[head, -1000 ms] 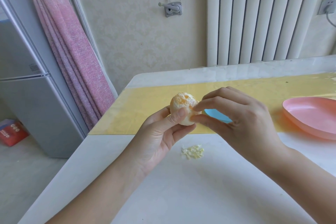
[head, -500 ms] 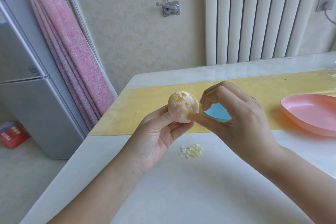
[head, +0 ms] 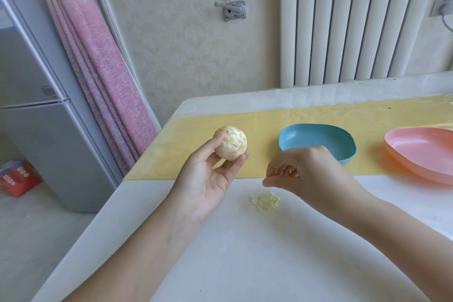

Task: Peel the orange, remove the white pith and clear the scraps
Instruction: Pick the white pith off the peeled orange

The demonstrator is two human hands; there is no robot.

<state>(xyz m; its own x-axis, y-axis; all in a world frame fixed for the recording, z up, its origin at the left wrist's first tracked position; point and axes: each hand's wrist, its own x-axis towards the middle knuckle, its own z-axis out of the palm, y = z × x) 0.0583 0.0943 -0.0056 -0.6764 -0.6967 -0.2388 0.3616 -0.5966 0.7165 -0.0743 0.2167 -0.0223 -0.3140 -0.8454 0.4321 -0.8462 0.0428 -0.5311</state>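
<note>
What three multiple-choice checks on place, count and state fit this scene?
1. Where does the small pile of pale pith scraps lie? A. in a dish B. on the white tabletop C. on the floor
2. How many shallow plastic dishes are on the table? A. four B. three C. two
3. The round orange in the left hand is: A. peeled, pith-covered B. unpeeled C. split into segments
B: it lies on bare white, nearer than the yellow mat. C: one light-blue dish, one pink dish. A: whole pale ball, no rind.
</note>
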